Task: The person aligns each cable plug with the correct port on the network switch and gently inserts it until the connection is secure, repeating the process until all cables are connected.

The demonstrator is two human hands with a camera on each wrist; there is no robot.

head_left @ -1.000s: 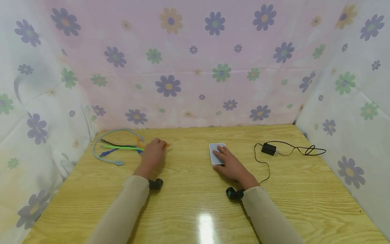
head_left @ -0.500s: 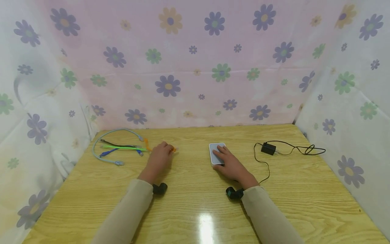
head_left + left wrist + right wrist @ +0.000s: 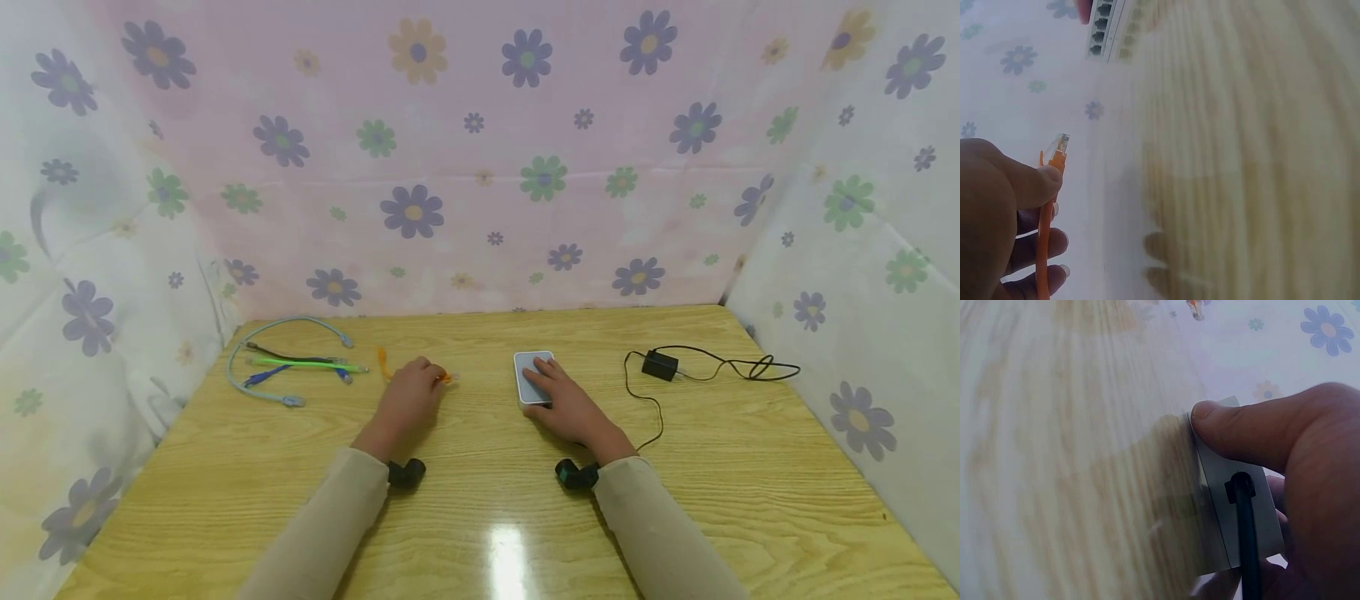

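Observation:
My left hand (image 3: 411,402) pinches an orange Ethernet cable (image 3: 1043,250) just behind its clear plug (image 3: 1060,147), between thumb and fingers. The cable's other end (image 3: 382,360) trails on the table behind the hand. My right hand (image 3: 572,410) holds a small white and grey network switch (image 3: 529,394), fingers across its top and thumb on the near side. A black power cord (image 3: 1247,544) is plugged into that near side. In the left wrist view, a row of ports (image 3: 1099,36) shows on the switch's facing side. The plug is apart from the switch.
Several other network cables lie at the left: a long light-blue one (image 3: 237,382), a green one (image 3: 300,362), a blue one (image 3: 258,377) and a dark one (image 3: 273,352). A black power adapter (image 3: 660,366) with its looped cord lies at right. Floral cloth (image 3: 480,250) encloses the table.
My left hand has moved right, drawing the orange cable away from the other cables and closer to the switch. My right hand has stayed on the switch.

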